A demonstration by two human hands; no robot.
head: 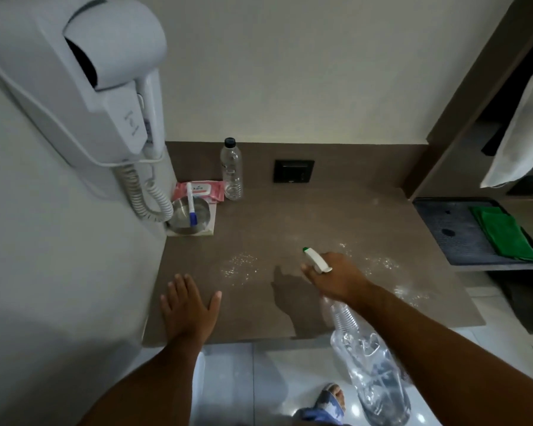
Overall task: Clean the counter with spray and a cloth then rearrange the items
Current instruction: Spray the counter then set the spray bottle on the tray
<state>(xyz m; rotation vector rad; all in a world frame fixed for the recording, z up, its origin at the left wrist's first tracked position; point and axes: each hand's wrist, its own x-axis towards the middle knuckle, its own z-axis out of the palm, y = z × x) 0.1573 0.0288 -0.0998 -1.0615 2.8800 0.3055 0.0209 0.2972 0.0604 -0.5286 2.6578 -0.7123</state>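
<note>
right hand (336, 278) grips spray bottle (363, 358) over counter (259, 229)

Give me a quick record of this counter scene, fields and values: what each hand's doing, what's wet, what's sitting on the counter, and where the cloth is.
right hand: grips the spray bottle, nozzle aimed over the counter
left hand: flat on the counter, fingers spread
wet patches: droplets mid-counter, more to the right
back left corner: water bottle, pink wipes pack, steel dish with a pen across it
green cloth: folded on the dark tray to the right, untouched
wall: hairdryer
</note>
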